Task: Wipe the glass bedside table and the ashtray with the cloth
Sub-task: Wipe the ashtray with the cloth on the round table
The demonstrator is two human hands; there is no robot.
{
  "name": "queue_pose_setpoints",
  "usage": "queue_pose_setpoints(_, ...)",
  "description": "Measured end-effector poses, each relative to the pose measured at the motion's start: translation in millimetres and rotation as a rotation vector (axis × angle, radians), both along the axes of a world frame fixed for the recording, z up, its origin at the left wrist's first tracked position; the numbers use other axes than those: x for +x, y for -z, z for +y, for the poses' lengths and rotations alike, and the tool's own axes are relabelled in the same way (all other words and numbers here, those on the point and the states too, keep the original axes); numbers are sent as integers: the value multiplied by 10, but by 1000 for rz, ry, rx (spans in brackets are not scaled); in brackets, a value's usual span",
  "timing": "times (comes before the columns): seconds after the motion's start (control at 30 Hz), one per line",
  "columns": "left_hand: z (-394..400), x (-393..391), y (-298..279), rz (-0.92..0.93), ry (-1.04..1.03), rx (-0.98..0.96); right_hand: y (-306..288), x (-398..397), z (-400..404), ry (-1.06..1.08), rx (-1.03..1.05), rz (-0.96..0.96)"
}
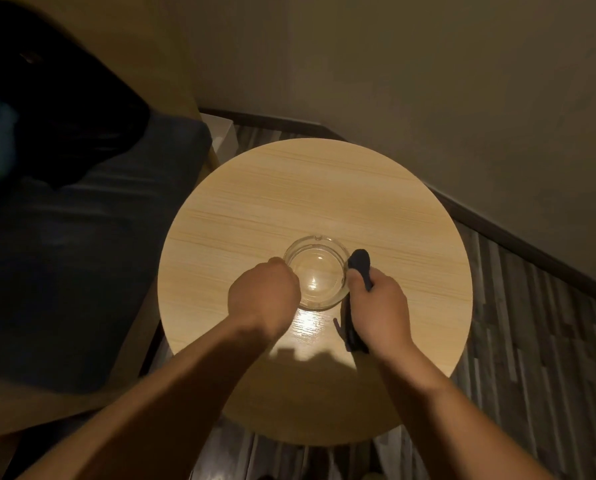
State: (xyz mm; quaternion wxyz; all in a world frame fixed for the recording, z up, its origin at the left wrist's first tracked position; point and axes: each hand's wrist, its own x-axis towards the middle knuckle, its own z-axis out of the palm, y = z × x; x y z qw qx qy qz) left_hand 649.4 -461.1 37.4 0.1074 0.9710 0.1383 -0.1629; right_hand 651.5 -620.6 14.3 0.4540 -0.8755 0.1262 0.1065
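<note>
Risk: ashtray, clear glass, could skid on the glossy round bench or slip from the fingers if the cloth snags its rim.
Left hand: curled at the ashtray's left rim; whether it grips, I cannot tell.
Right hand: clutching the dark cloth, just right of the ashtray.
Ashtray: near centre of bench, seemingly empty.

The single head view looks steeply down, close over the round table.
</note>
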Motion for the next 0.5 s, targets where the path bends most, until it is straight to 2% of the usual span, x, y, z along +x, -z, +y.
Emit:
queue_pose_setpoints(0.2, 268, 331, -76, -111, 332, 51, -207, 529, -162, -456, -188, 13)
queue_pose_setpoints(0.37, 185, 659, -41, -75, 695, 112, -298, 844, -166, -718, -280, 29)
queue_pose_setpoints(0.5, 153, 576, 69, -149, 650, 133, -331, 899, -168, -728, -256, 78)
